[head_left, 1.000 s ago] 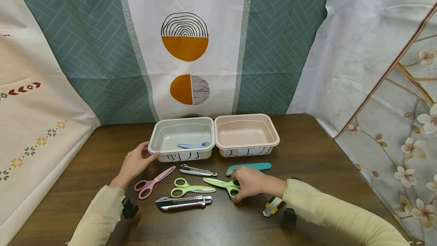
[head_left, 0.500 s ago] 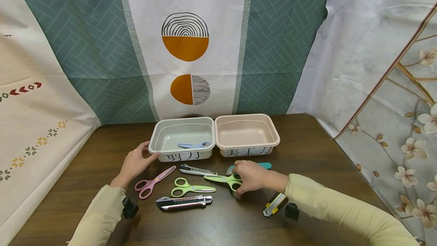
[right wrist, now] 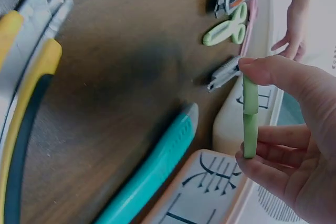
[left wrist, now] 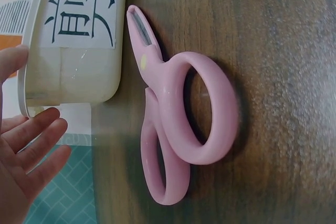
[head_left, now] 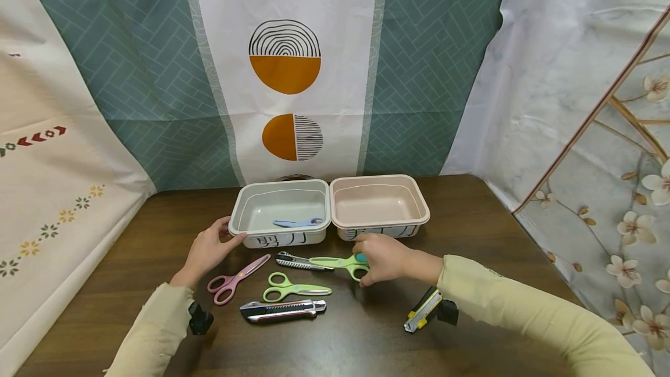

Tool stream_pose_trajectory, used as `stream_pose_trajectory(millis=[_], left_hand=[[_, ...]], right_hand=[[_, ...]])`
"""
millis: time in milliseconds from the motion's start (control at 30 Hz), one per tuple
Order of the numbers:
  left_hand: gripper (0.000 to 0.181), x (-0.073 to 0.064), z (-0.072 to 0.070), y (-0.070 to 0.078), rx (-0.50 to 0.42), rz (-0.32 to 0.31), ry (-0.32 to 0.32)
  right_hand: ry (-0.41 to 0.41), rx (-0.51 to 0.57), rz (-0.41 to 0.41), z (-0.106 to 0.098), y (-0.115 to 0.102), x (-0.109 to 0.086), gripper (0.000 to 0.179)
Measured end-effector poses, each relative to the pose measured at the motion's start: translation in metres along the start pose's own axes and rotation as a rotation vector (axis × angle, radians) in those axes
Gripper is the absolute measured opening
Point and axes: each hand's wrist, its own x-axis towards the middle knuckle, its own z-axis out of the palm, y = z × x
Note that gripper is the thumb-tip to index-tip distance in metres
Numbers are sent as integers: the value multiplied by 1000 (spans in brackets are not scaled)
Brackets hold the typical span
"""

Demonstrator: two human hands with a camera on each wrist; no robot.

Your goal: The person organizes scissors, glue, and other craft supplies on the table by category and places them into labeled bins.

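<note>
My right hand (head_left: 384, 258) pinches a pair of light green scissors (head_left: 332, 262) by the handle loops, thumb on one side and fingers on the other. In the right wrist view these scissors (right wrist: 251, 114) appear edge-on, above the table. Their blades overlap a silver utility knife (head_left: 295, 260) in the head view. My left hand (head_left: 210, 249) holds the corner of a grey-green plastic box (head_left: 282, 240), thumb at the rim and fingers along its side. Blue scissors (head_left: 298, 223) lie in that box. Pink scissors (left wrist: 173, 98) rest on the table beside it.
A beige box (head_left: 379, 179) adjoins the grey-green one. On the table lie other green scissors (head_left: 298, 290), a black-and-silver utility knife (head_left: 282, 310) and a yellow-and-black one (head_left: 423, 310). A teal cutter (right wrist: 152, 171) lies before the beige box, mostly hidden by my right hand in the head view.
My right hand has lifted the green scissors and moved them away from me, toward the boxes. The left hand has stayed at the grey-green box.
</note>
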Motion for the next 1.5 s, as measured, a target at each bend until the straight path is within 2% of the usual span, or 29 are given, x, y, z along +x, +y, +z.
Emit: stream_pose_trajectory(millis=[167, 400, 567, 867, 1100, 1500], left_hand=[[63, 0, -1, 0, -2, 3, 1], [63, -1, -2, 0, 2, 0, 4], [63, -1, -2, 0, 1, -5, 0], [63, -1, -3, 2, 7, 2, 28], [64, -1, -4, 2, 1, -12, -5], [65, -1, -2, 2, -5, -3, -9]], right_hand=[[-6, 3, -6, -10, 1, 3, 43], [50, -5, -49, -24, 1, 12, 39], [71, -6, -50, -33, 1, 16, 45], [111, -16, -33, -38, 8, 26, 51], [121, 11, -35, -44, 13, 37, 51], [195, 96, -37, -51, 19, 62, 48]])
